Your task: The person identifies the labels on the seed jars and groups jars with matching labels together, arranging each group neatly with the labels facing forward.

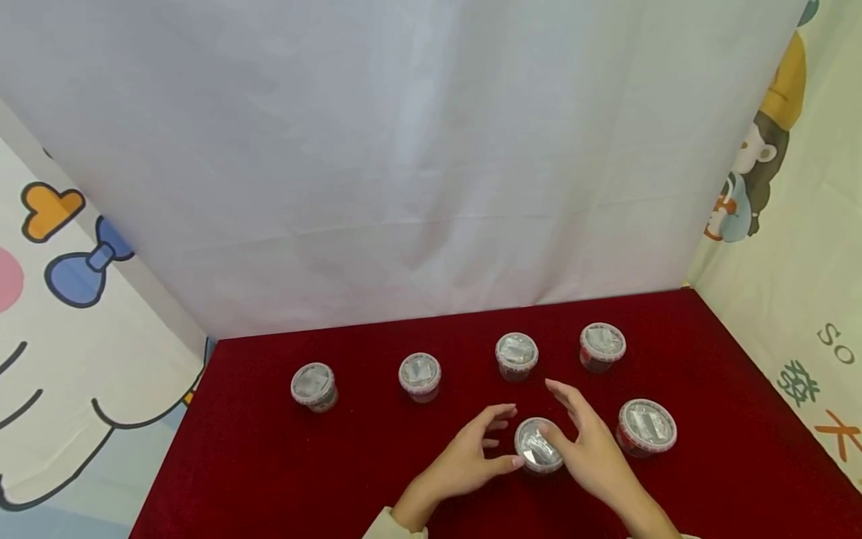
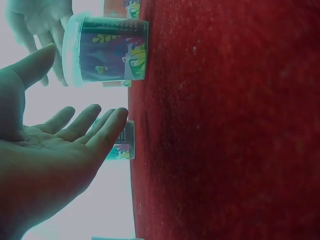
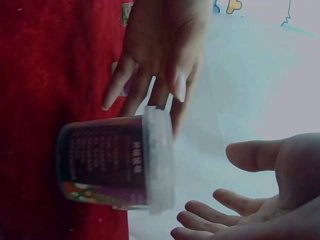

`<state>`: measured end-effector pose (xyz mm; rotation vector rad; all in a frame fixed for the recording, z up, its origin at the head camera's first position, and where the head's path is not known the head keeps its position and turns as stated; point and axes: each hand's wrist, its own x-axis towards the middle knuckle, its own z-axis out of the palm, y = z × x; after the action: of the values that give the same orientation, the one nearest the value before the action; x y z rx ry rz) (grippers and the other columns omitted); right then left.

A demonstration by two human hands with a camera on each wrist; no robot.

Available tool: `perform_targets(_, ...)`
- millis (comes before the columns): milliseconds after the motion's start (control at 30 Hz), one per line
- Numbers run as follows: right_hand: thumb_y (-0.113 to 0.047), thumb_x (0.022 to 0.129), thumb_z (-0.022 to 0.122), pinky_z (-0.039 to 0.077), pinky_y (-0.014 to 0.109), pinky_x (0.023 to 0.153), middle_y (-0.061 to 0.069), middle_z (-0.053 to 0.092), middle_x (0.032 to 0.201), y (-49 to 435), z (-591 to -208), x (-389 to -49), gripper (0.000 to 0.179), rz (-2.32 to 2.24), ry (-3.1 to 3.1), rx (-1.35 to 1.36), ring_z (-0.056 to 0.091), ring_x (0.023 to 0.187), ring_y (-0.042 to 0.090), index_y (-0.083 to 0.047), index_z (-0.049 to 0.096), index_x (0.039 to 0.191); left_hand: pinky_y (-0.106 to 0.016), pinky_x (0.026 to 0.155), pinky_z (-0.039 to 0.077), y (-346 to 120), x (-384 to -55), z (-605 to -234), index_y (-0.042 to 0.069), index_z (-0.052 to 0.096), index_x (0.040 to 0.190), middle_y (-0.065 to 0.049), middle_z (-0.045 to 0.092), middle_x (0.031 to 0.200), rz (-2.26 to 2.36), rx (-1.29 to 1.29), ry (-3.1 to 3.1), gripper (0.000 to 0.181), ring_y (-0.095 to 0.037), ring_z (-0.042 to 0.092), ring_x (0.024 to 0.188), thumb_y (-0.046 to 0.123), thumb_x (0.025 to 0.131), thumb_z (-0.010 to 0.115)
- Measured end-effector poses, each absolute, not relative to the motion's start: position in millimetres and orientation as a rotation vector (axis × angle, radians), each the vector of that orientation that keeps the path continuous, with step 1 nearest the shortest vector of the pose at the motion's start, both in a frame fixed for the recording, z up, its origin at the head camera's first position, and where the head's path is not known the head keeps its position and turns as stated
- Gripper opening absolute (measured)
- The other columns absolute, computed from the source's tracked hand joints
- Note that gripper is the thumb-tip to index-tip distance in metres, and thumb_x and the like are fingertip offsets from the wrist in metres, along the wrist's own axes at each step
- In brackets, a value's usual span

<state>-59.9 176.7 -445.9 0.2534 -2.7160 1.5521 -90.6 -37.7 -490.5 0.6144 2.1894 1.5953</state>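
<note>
A small round tub (image 1: 537, 447) with a clear lid stands on the red cloth between my two hands. Printed labels wrap the side of this tub (image 2: 107, 50), as the left wrist view shows. My left hand (image 1: 468, 457) is just left of it, thumb and fingers spread. To the right is my right hand (image 1: 592, 449), its thumb overlapping the lid's edge in the head view. In the right wrist view a gap shows between that right hand (image 3: 265, 200) and the tub (image 3: 110, 162). Neither hand grips it.
More lidded tubs stand on the red cloth (image 1: 256, 464): one at far left (image 1: 313, 386), another left of centre (image 1: 420, 376), two at the back (image 1: 517, 356) and back right (image 1: 601, 346), and a tub (image 1: 646, 427) right of my right hand. Behind hangs a white curtain (image 1: 377, 150).
</note>
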Motion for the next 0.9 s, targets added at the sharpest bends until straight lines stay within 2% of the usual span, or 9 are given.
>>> perform_targets(500, -0.005, 0.099, 0.072, 0.04, 0.061, 0.115, 0.03, 0.038, 0.162, 184, -459, -52, 0.066, 1.661, -2.829, 0.159, 0.035, 0.149, 0.055, 0.004, 0.04, 0.156, -0.027, 0.106, 0.05, -28, -90, -493, 0.003, 0.048, 0.153, -0.016, 0.054, 0.154, 1.582, 0.599, 2.15, 0.067, -0.033, 0.053, 0.141, 0.007, 0.094, 0.079)
perform_targets(700, -0.004, 0.096, 0.076, 0.049, 0.055, 0.109, 0.032, 0.043, 0.157, 184, -465, -49, 0.068, 1.647, -2.819, 0.205, 0.044, 0.142, 0.056, 0.006, 0.043, 0.153, -0.023, 0.104, 0.05, -27, -92, -495, 0.006, 0.049, 0.154, -0.013, 0.053, 0.155, 1.574, 0.593, 2.108, 0.067, -0.028, 0.055, 0.139, 0.003, 0.094, 0.079)
perform_targets(900, -0.005, 0.093, 0.08, 0.055, 0.048, 0.103, 0.03, 0.046, 0.155, 184, -469, -49, 0.071, 1.703, -2.824, 0.217, 0.051, 0.138, 0.049, 0.006, 0.042, 0.153, -0.022, 0.103, 0.05, -26, -92, -495, 0.005, 0.05, 0.152, -0.013, 0.056, 0.151, 1.589, 0.619, 2.08, 0.064, -0.027, 0.058, 0.136, 0.0, 0.094, 0.077)
